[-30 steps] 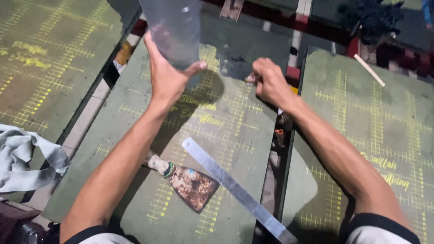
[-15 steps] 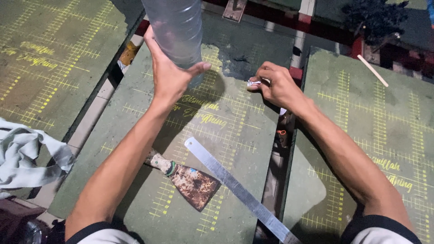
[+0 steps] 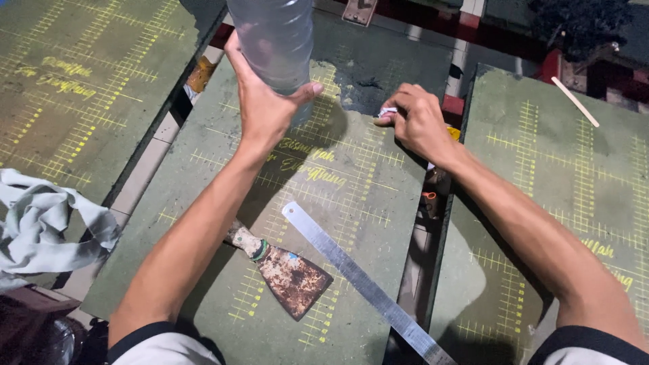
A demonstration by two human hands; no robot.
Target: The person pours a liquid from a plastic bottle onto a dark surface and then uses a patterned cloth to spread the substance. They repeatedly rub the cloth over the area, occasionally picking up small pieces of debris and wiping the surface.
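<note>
My left hand (image 3: 265, 101) grips a clear plastic bottle (image 3: 274, 40) from below, holding it upright above a green board (image 3: 203, 203) marked with yellow grid lines. My right hand (image 3: 420, 122) is closed on a small white cloth wad (image 3: 386, 112) and presses it on the same board beside a dark wet patch (image 3: 368, 84). Nearer to me on the board lie a rusty scraper (image 3: 287, 274) and a long steel ruler (image 3: 362, 282).
Similar green boards lie to the left (image 3: 74, 94) and right (image 3: 541, 203), with gaps between them. A grey rag (image 3: 40, 223) is heaped at the left edge. A thin wooden stick (image 3: 574, 101) rests at the far right. Red frame parts run along the back.
My right hand has slid a little toward me and to the right with the cloth wad. The left hand and bottle have barely shifted.
</note>
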